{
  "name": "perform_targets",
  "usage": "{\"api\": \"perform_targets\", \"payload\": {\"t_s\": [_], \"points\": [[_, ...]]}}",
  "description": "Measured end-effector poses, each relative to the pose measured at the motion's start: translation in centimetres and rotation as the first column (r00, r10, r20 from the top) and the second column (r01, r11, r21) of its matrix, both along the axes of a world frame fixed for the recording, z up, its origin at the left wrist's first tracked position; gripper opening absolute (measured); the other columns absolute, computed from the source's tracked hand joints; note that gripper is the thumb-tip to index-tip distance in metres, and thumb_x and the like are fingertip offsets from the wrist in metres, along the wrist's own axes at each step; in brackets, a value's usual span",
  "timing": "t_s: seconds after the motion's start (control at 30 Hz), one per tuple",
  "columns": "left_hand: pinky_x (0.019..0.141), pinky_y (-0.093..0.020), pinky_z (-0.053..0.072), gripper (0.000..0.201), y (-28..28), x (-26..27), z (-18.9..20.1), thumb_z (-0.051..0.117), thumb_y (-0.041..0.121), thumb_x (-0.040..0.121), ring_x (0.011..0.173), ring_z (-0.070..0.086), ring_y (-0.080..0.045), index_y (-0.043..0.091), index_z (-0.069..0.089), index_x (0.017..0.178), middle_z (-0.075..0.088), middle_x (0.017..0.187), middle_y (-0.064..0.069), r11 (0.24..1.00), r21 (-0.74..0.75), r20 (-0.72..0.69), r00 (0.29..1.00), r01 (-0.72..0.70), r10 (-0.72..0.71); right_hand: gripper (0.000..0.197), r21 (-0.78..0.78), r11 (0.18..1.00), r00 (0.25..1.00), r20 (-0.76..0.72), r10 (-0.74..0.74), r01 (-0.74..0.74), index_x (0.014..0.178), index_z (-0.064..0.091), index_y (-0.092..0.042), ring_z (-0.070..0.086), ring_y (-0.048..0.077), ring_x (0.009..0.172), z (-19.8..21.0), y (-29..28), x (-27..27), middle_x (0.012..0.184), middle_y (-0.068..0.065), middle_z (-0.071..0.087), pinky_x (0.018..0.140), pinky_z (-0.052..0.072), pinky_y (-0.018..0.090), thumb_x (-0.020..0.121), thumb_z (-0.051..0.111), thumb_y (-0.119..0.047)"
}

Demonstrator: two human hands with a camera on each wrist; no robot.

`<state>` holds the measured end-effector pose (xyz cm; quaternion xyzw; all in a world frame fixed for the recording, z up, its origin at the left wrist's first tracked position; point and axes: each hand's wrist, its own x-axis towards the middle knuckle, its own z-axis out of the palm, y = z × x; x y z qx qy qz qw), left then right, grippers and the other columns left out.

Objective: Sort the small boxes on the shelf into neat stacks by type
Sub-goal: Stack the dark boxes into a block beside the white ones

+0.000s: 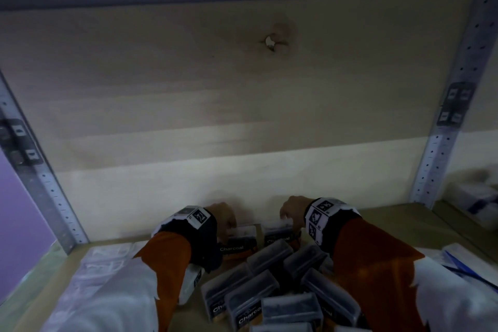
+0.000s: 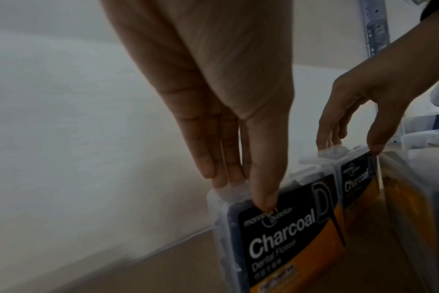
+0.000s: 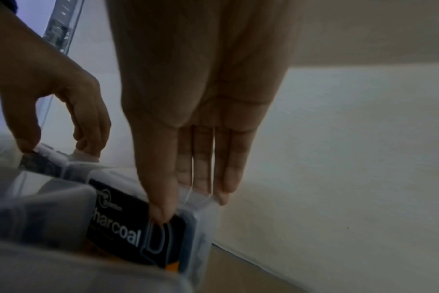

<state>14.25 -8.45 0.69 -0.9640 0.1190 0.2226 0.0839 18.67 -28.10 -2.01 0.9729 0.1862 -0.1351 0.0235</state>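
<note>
1. A pale wooden back panel (image 1: 215, 105), smooth-grained with one knot (image 1: 272, 42), is seen filling the rear of the shelf bay; perforated grey metal uprights (image 1: 455, 105) are set at both sides.
2. The shelf board (image 2: 163, 273), a flat tan surface, is met by the back panel along a straight seam.
3. Soft, crinkled clear plastic packets (image 1: 99, 264) are laid at the left of the board, and white packs with blue marks (image 1: 474, 202) are seen at the right.
4. A loose heap of small boxes (image 1: 272, 294) is spread at the front centre, tilted at mixed angles; each is a rounded rectangular case of frosted clear plastic with dark contents.
5. Two boxes are held upright on edge, side by side, just in front of the back panel. The left box (image 2: 283, 237) is faced with a black-and-orange label printed "Charcoal"; a translucent hinge tab is seen on its top edge. The right box (image 3: 143, 234) carries the same label.
6. The left hand (image 2: 213, 99) is pointed downward, fingers pressed together behind the left box's top edge and thumb on its front, so the box is pinched.
7. The right hand (image 3: 201, 103) is held likewise, the right box's top being pinched between thumb and straight fingers.
8. Orange sleeves (image 1: 167, 259) and marker-printed wrist bands (image 1: 323, 213) are worn.
</note>
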Motion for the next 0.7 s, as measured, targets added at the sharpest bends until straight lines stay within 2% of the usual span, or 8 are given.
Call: {"api": "perform_targets", "payload": {"t_s": [0.3,0.43,0.5,0.6,0.7], "points": [[0.097,-0.026,0.042,0.049,0.8,0.1,-0.4,0.065,0.015,0.087,0.123,0.053,-0.025,0.007,0.05,0.134,0.052,0.138,-0.009,0.997,-0.072,0.022,1.0,0.016,-0.014,0.041,0.049,0.998,0.999,0.024,0.048,-0.049,0.119,0.062,-0.018,0.06,0.023,0.113,-0.5,0.9,-0.1,0.123,0.009,0.062,0.092,0.05,0.031,0.079,0.071,-0.018],[0.098,-0.027,0.042,0.049,0.9,0.1,-0.6,0.064,0.016,0.088,0.123,0.052,-0.026,0.006,0.05,0.133,0.052,0.138,-0.01,0.998,-0.066,0.025,1.0,0.014,-0.012,0.041,0.055,0.997,0.998,0.021,0.054,-0.055,0.12,0.061,-0.017,0.06,0.022,0.113,-0.4,1.1,-0.1,0.124,0.008,0.062,0.094,0.049,0.03,0.08,0.07,-0.016],[0.098,-0.027,0.042,0.049,1.1,0.3,-0.7,0.064,0.016,0.088,0.123,0.052,-0.026,0.007,0.051,0.134,0.052,0.138,-0.01,0.997,-0.078,0.024,0.999,0.023,-0.022,0.038,0.036,0.998,0.998,0.011,0.058,-0.058,0.122,0.06,-0.01,0.059,0.023,0.116,-0.2,1.4,-0.2,0.126,0.009,0.06,0.097,0.049,0.031,0.085,0.065,-0.014],[0.097,-0.025,0.04,0.048,1.2,0.3,-0.6,0.064,0.019,0.088,0.124,0.051,-0.025,0.007,0.051,0.133,0.051,0.139,-0.009,0.996,-0.073,0.016,0.999,0.041,-0.04,0.038,-0.043,0.992,0.992,-0.047,0.114,-0.116,0.13,0.048,0.011,0.051,0.029,0.124,0.0,2.0,-0.4,0.138,0.02,0.049,0.106,0.039,0.034,0.097,0.045,-0.006],[0.1,-0.028,0.039,0.051,1.4,0.2,-0.6,0.065,0.021,0.088,0.126,0.049,-0.026,0.007,0.049,0.135,0.049,0.141,-0.011,0.997,-0.068,0.008,0.999,0.047,-0.046,0.043,-0.086,0.982,0.985,-0.055,0.164,-0.168,0.14,0.037,0.006,0.045,0.029,0.13,0.4,2.2,-0.9,0.148,0.019,0.037,0.108,0.032,0.032,0.098,0.042,-0.004]]}}
